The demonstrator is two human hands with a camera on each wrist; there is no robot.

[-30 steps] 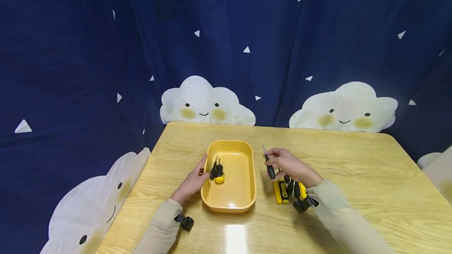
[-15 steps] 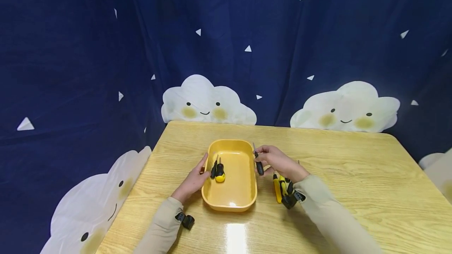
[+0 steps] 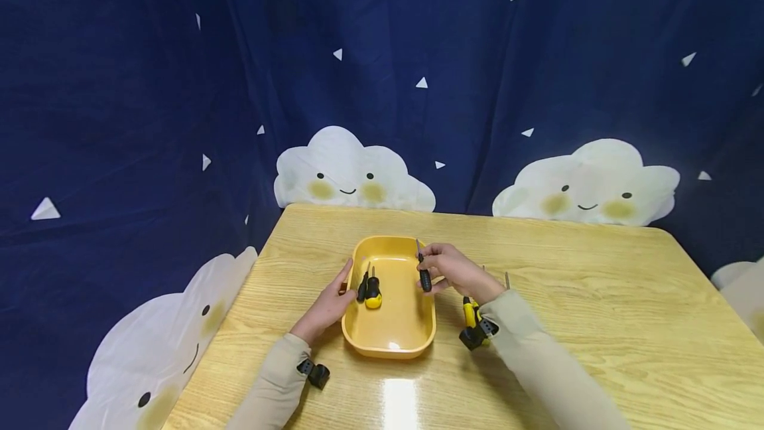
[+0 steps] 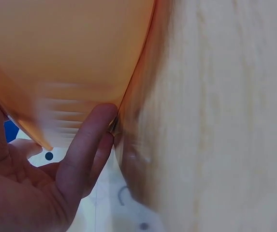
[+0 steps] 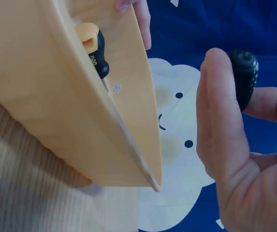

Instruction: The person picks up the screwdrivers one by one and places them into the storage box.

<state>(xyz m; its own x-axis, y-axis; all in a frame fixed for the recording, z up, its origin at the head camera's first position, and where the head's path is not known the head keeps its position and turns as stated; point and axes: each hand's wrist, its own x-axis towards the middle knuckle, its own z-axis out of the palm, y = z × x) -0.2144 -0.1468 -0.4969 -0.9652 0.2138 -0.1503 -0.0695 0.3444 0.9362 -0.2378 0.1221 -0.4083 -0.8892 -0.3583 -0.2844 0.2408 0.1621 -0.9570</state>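
Note:
A yellow plastic bin [image 3: 390,352] stands on the table. My left hand [image 3: 324,312] holds its left wall, thumb at the rim and fingers along the outside; the left wrist view shows fingertips [image 4: 102,116] against the outer wall. In my right hand [image 3: 458,269], pinched between thumb and fingers, is a black-handled screwdriver [image 3: 425,280], shaft pointing up and away, over the bin's right rim. The right wrist view shows only its handle [image 5: 244,77]. Inside the bin, by the left wall, lie a stubby black-and-yellow screwdriver [image 3: 373,293] and a slim black screwdriver [image 3: 362,288].
Several yellow-and-black hand tools [image 3: 468,310] lie on the table right of the bin, partly hidden by the right wrist and its camera [image 3: 474,336]. Behind the wooden table [image 3: 597,284] hangs a dark blue curtain [image 3: 382,52] with clouds on it.
My right hand has carried the screwdriver leftward, from above the table beside the loose tools to the bin's right rim. The left hand and the bin have stayed put.

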